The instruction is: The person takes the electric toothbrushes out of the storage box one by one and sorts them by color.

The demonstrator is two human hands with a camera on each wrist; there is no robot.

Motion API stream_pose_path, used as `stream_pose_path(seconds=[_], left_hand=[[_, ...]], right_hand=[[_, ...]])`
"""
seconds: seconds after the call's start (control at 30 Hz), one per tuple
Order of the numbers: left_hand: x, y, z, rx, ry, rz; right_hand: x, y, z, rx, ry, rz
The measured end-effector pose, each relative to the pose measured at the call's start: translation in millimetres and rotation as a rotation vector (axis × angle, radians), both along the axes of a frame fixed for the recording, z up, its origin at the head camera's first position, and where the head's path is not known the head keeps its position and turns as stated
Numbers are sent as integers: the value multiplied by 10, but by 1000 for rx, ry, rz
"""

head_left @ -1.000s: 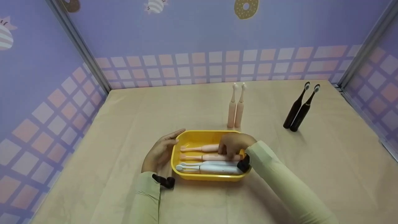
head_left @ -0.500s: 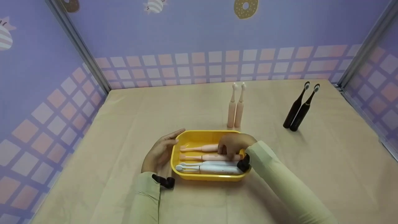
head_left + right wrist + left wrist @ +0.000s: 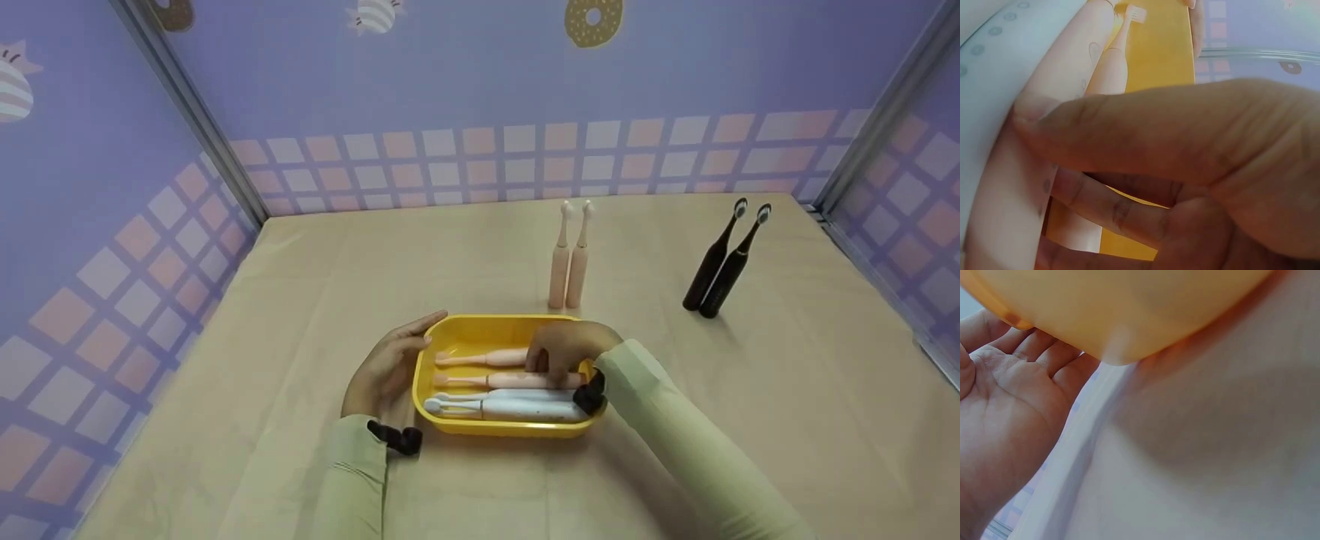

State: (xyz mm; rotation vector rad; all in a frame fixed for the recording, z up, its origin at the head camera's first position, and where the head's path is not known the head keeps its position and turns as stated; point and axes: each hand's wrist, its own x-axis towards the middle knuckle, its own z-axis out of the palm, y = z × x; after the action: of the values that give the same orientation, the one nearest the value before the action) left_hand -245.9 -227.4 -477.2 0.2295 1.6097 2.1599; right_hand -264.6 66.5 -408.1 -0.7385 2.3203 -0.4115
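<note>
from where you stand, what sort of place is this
Probably a staged booth for tabletop work: purple patterned walls join at metal corner posts, enclosing a table with a creased, pale cover.

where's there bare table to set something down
Bare table: the wide patch left of the left hand, and the gap between the standing pink toothbrushes and the black toothbrushes. Crowded: the yellow tray, where white toothbrushes lie along the near side and the right hand pinches a pink toothbrush.
</note>
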Motion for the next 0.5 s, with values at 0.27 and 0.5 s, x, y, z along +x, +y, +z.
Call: stream_pose_path(seconds=[0.27,0.5], left_hand=[[14,1,5,-22,-13,-5],[6,2,1,-23,2,8]], right_hand=[[-20,29,-31,-67,-63,-6],[-33,26,-39,-36,-39,-42]])
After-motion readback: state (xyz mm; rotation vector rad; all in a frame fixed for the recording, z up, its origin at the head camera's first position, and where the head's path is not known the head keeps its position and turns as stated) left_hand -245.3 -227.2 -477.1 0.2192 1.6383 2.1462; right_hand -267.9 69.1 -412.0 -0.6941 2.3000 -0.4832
